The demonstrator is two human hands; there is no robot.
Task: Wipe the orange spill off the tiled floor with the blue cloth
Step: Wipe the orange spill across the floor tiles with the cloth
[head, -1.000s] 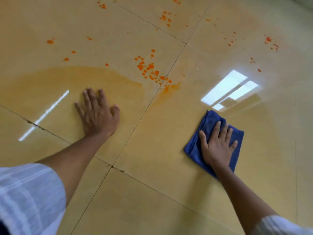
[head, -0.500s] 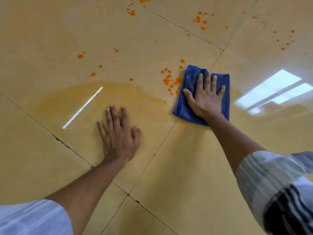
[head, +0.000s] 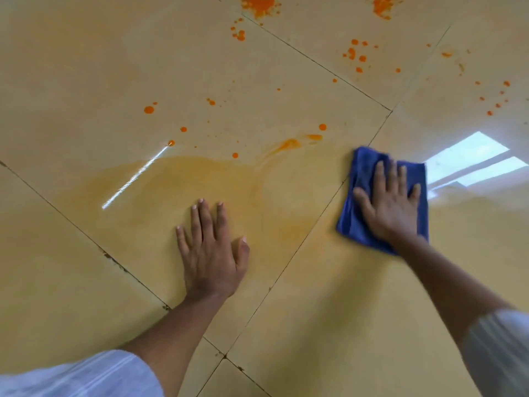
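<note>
So from my remote seat, I'm looking down at a glossy beige tiled floor (head: pixel 315 325) with dark grout lines crossing it. The right hand (head: pixel 390 209) is lying flat on the folded blue microfibre cloth (head: pixel 362 167), fingers spread, palm pressing it to the floor, so that grip is wide and splayed, not curled around anything. The cloth is sitting just right of a grout line, at the right edge of the wet patch. The right arm is looking a bit motion-blurred.

The left hand (head: pixel 213 253) is also lying flat with fingers apart, resting straight on the tile inside the smeared area, touching nothing but floor.

The orange spill (head: pixel 206 179) is showing as a pale, thin orange film spreading across the middle tile between and beyond the two hands, with a brighter streak near its top right edge. Beyond it, scattered bright orange droplets (head: pixel 355 54) are dotting the far tiles, well apart from the cloth. White striped sleeves (head: pixel 86 373) are poking in at the bottom corners, and a window reflection (head: pixel 469 156) is glaring just right of the cloth.
</note>
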